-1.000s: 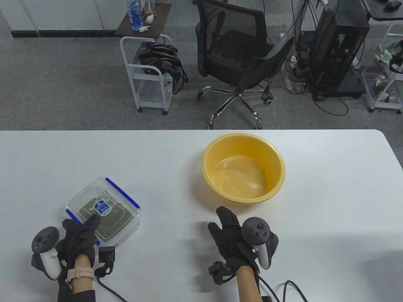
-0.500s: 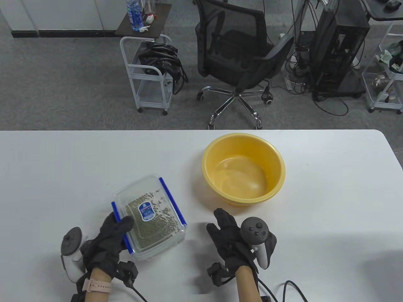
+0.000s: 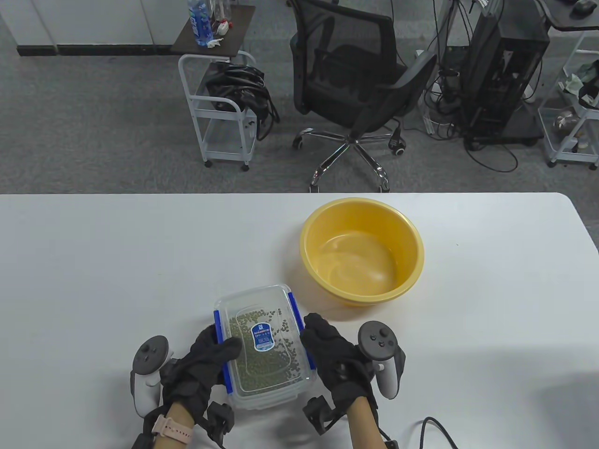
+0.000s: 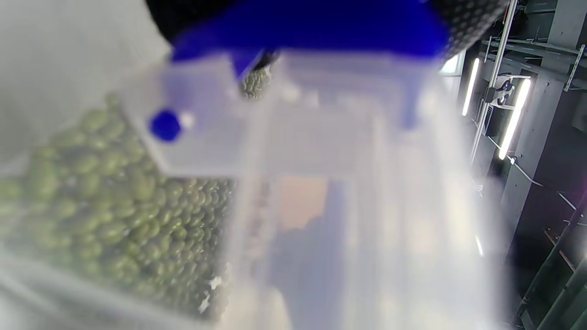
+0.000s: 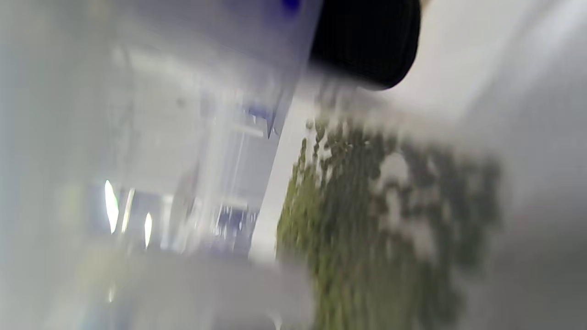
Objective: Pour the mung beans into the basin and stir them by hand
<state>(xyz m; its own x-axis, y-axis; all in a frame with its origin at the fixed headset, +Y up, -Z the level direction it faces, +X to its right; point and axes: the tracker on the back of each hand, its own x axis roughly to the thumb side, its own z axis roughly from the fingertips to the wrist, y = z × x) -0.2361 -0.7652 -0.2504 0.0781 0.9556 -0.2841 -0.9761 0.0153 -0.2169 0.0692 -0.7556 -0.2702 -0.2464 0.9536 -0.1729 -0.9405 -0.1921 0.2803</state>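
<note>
A clear lidded box (image 3: 264,348) with blue clips, holding green mung beans (image 4: 91,201), sits low over the table's front edge, between both hands. My left hand (image 3: 206,360) grips its left side, thumb lying on the lid by the blue clip (image 4: 312,27). My right hand (image 3: 330,355) lies against the box's right side, its fairly straight fingers on the right clip; a black fingertip (image 5: 367,46) shows above the blurred beans (image 5: 367,220). Its thumb is hidden. The yellow basin (image 3: 362,202) stands behind and to the right, with no beans in it.
The white table (image 3: 117,243) stretches wide to the left and right of the basin. A black cable (image 3: 435,425) lies at the front right. Beyond the table stand an office chair (image 3: 351,89) and a white cart (image 3: 220,107).
My left hand has carried the box from the front left rightward to the middle and turned it lengthwise. My right hand shifted slightly left and now touches the box's right side.
</note>
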